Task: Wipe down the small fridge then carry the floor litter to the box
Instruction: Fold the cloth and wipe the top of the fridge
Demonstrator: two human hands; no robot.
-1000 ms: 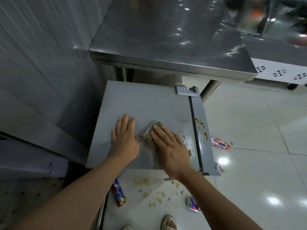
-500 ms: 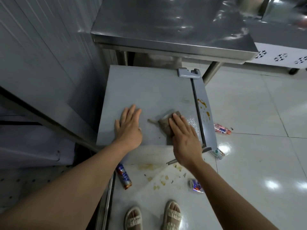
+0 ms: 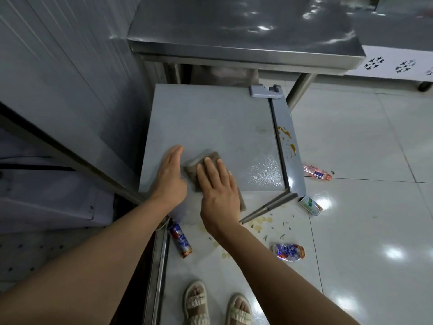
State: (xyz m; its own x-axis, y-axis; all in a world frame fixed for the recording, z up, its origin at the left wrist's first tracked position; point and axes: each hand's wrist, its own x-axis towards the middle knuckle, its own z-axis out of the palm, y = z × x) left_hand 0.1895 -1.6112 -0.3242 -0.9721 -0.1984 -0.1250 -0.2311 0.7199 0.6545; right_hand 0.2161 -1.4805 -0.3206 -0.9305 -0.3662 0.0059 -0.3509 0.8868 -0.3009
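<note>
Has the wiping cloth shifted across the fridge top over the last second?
Yes. The cloth under the right hand has slid left, away from the fridge top's door-side edge, and now sits beside the left hand.

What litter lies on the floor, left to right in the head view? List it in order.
Blue and red can → crushed blue can → green and white can → pink-tinted plastic bottle. Yellowish scraps are scattered across the tiles between the first and third, so they hold no single place in the order.
</note>
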